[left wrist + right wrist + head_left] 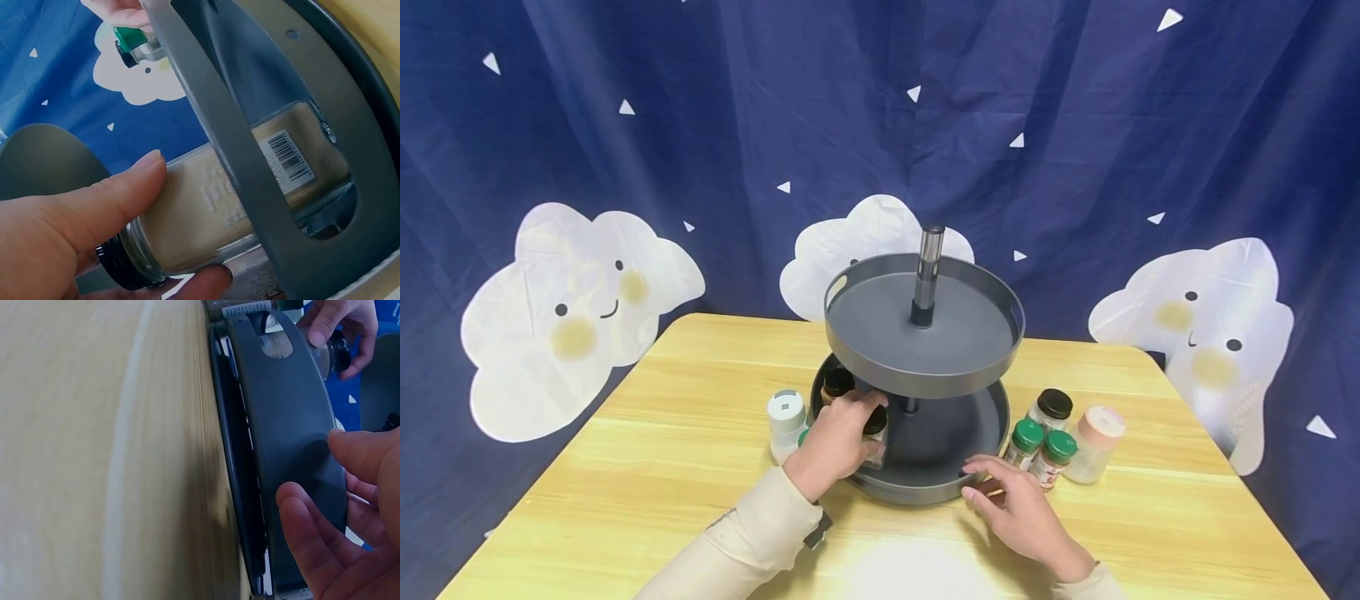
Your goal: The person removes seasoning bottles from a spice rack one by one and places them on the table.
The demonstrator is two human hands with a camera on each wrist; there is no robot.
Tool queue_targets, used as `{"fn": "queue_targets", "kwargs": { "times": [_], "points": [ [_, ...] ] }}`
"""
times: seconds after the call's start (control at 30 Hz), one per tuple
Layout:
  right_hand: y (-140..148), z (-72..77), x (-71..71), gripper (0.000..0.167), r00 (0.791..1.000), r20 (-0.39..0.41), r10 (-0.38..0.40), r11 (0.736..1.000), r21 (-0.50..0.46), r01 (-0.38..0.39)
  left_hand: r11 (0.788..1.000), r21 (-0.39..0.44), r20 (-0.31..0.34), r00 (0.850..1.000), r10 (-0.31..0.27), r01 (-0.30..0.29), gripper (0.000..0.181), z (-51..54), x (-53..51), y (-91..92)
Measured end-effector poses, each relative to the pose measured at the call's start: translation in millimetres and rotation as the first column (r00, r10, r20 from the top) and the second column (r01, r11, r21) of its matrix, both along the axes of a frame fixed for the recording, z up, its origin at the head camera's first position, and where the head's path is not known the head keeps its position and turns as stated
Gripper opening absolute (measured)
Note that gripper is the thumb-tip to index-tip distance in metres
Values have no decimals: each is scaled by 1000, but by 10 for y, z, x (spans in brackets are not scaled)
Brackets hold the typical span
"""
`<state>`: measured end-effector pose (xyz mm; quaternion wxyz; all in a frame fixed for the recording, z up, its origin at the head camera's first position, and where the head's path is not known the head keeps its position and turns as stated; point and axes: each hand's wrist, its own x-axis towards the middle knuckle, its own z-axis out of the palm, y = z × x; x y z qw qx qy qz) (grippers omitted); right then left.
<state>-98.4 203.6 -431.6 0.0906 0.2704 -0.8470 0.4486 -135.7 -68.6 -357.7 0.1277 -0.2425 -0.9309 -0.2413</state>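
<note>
Fingers of the left hand (835,437) grip a jar (876,425), eight o'clock in the lower tray (917,495), my remote head view shows. Left wrist: held near its cap (120,265), perhaps for clearance. Right wrist: the right hand (356,565), loosely spread, maybe steadies the tray's five o'clock.

left sleeve (760,525): cream, creased | right sleeve (1088,583): cream | black left-wrist piece (817,531): perhaps a strap

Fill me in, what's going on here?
Someone's left hand grips a black-lidded jar in the lower tier of a round two-tier stand; a brown-filled jar is in there too. The right hand, holding nothing, is at the tier's front rim. Two green-lidded jars and a pink-lidded container stand on the table to the right.
</note>
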Motion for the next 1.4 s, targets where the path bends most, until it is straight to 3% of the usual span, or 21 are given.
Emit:
{"fn": "queue_targets", "kwargs": {
  "times": [0.47,1.0,1.4],
  "points": [
    [10,-43,-23,20,1000,5,-3,1000,-1,3,997,-29,-41,997,68,-69,48,13,5,-18],
    [-1,5,-4,20,1000,-18,6,1000,-4,-6,996,63,-141,987,74,-66,50,94,78,-1],
    [-2,9,-4,19,1000,-19,13,1000,-3,-13,996,87,-107,993,44,-35,51,209,188,-50]
  ]
}}
